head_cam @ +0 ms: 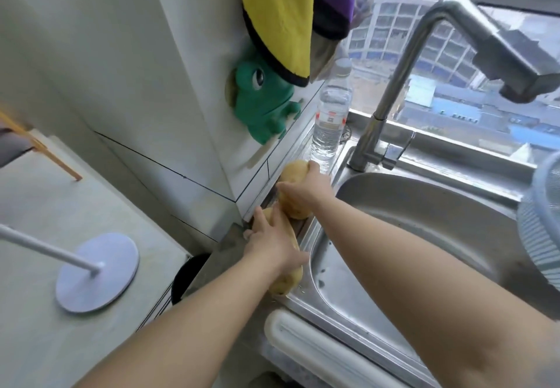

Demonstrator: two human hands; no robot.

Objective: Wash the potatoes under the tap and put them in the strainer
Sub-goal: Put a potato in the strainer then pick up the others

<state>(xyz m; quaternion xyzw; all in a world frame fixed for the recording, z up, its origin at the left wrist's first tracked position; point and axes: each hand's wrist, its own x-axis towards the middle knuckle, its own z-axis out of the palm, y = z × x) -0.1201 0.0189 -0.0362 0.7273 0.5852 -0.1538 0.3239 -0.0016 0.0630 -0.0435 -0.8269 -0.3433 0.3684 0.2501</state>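
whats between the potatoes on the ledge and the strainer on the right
In the head view, only the steel sink basin lies between the potatoes and the strainer; it looks bare, and the right forearm crosses over it.

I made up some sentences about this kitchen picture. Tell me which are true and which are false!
1. Each hand is on a potato. True: the left hand covers the near potato, the right hand the far potato.
2. Water is running from the tap. False: no stream shows.
3. The potatoes are in the sink. False: they lie on the ledge to its left.
4. A water bottle stands by the tap. True.
5. The frog on the wall is red. False: it is green.
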